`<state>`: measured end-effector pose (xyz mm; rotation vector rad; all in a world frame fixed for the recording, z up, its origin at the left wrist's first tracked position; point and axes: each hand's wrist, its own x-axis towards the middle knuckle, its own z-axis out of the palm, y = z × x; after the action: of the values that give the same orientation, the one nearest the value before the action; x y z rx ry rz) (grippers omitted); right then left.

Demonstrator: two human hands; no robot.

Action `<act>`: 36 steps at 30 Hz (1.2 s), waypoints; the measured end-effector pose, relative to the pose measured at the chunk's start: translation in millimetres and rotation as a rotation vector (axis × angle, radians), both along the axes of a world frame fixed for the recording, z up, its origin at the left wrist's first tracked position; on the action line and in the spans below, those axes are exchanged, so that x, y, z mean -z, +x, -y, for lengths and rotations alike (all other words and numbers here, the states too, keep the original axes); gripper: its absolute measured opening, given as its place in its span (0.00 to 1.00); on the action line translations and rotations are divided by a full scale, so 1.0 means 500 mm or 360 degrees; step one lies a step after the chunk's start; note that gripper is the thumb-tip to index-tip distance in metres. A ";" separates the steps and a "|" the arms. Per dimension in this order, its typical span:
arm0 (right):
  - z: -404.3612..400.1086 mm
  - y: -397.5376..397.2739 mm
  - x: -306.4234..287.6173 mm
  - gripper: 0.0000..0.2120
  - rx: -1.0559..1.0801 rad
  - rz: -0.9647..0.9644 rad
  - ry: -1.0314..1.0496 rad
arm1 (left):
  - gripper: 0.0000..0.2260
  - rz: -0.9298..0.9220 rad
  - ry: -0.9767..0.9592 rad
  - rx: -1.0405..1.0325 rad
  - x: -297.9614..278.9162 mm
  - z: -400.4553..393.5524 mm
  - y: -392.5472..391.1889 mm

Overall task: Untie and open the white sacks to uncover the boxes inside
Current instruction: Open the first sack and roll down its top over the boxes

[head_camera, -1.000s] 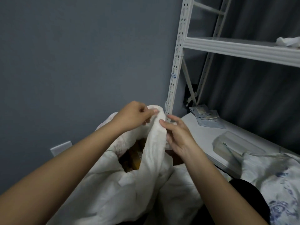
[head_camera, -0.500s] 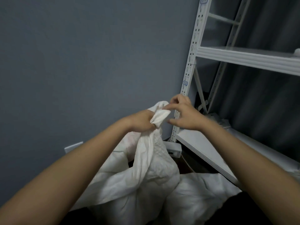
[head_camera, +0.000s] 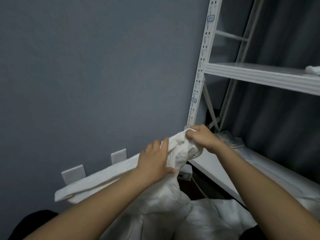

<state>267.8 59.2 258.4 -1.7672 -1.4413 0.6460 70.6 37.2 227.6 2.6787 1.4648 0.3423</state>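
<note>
Left hand (head_camera: pixel 155 161) laid on the white sack (head_camera: pixel 174 163), fingers fairly straight, thumb against the cloth. Sack's gathered neck raised before the metal shelving (head_camera: pixel 259 75). Right hand (head_camera: pixel 201 135) curled, gripping the neck's tip.

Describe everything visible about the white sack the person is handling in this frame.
The white sack looks like woven, crinkled fabric, bulky and slumped low in the view. Its top is gathered into a twisted neck lifted toward the shelf post. The right hand pinches the bunched tip; the left hand lies over the neck with its fingers fairly straight, thumb below. A long flat flap of the sack stretches left along the grey wall. No box shows; the contents are hidden.
</note>
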 end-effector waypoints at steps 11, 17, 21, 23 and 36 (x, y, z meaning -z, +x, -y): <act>0.038 0.045 0.004 0.06 -0.0360 0.0012 -0.0263 | 0.15 0.0396 -0.0247 0.0450 -0.034 -0.167 -0.019; 0.071 0.044 0.021 0.14 -0.0717 -0.0475 -0.0374 | 0.15 0.0213 -0.0326 0.0517 -0.043 -0.192 -0.039; 0.069 0.019 0.054 0.14 -0.0511 0.0119 0.0023 | 0.23 0.0156 -0.0343 0.0538 -0.040 -0.182 -0.042; 0.068 0.011 0.075 0.12 -0.0383 0.0600 0.0382 | 0.15 0.0101 -0.0195 0.0553 -0.039 -0.173 -0.047; 0.053 -0.040 0.065 0.23 -0.0547 0.0897 0.0408 | 0.23 0.0218 -0.0128 0.0576 -0.067 -0.147 -0.060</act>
<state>247.6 32.5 226.0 -1.5736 -2.1338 0.1061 40.5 110.5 260.9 2.7190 0.9135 0.4183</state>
